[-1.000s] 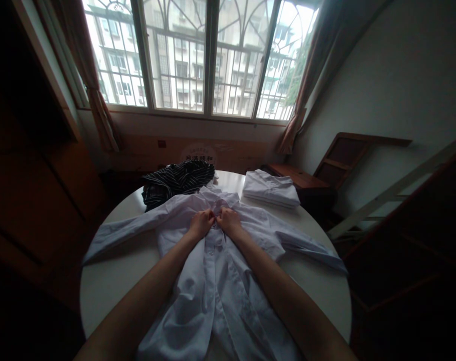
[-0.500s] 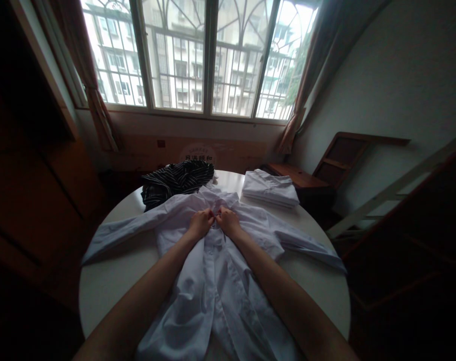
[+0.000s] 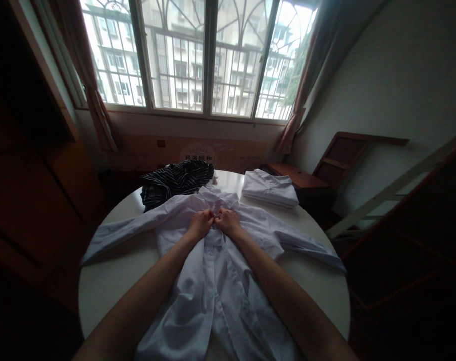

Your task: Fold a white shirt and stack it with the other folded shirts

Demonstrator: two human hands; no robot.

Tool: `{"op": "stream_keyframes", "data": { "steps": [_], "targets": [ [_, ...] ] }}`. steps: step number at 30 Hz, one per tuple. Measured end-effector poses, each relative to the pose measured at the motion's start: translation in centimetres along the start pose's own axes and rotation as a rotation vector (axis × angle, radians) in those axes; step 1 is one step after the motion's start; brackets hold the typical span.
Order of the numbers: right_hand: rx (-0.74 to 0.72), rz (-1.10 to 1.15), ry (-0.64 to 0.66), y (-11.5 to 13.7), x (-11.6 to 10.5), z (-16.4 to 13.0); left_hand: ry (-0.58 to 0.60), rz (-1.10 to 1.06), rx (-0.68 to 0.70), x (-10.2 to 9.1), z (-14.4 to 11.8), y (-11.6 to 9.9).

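Note:
A white long-sleeved shirt (image 3: 192,296) lies front up over the table, collar away from me and sleeves spread to both sides. My left hand (image 3: 201,223) pinches one edge of its front opening a little below the collar. Close beside it, almost touching, my right hand (image 3: 228,221) pinches the opposite front edge. Fingertips of both hands meet at the placket; any button between them is hidden. Below the hands, the two front panels hang loosely together with wrinkles.
The round white table (image 3: 111,296) carries a heap of black striped cloth (image 3: 175,180) at the back left. Folded white shirts (image 3: 269,188) are stacked at the back right. Beyond stand a wooden cabinet (image 3: 299,175) and a barred window (image 3: 182,65).

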State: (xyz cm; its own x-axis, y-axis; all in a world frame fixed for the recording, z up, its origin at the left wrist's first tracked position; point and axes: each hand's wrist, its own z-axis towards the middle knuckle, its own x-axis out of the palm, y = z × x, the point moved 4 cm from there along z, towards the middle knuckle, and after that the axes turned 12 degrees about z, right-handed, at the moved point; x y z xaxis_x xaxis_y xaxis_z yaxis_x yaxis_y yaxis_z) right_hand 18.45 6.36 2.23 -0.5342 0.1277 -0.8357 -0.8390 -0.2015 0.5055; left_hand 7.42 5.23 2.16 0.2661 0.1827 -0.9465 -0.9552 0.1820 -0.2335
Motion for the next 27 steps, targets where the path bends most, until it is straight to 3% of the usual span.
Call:
{"op": "stream_keyframes", "data": {
  "steps": [12,19,27],
  "targets": [
    [-0.156,0.1,-0.015,0.2,0.5,0.3,-0.014,0.021,0.0,0.3,0.1,0.2],
    [-0.165,0.093,-0.001,0.3,0.4,0.1,0.006,0.029,-0.014,0.2,0.0,0.1],
    [-0.169,0.047,-0.07,0.7,-0.1,-0.4,0.004,0.041,-0.032,0.1,-0.1,0.1]
  ]
}}
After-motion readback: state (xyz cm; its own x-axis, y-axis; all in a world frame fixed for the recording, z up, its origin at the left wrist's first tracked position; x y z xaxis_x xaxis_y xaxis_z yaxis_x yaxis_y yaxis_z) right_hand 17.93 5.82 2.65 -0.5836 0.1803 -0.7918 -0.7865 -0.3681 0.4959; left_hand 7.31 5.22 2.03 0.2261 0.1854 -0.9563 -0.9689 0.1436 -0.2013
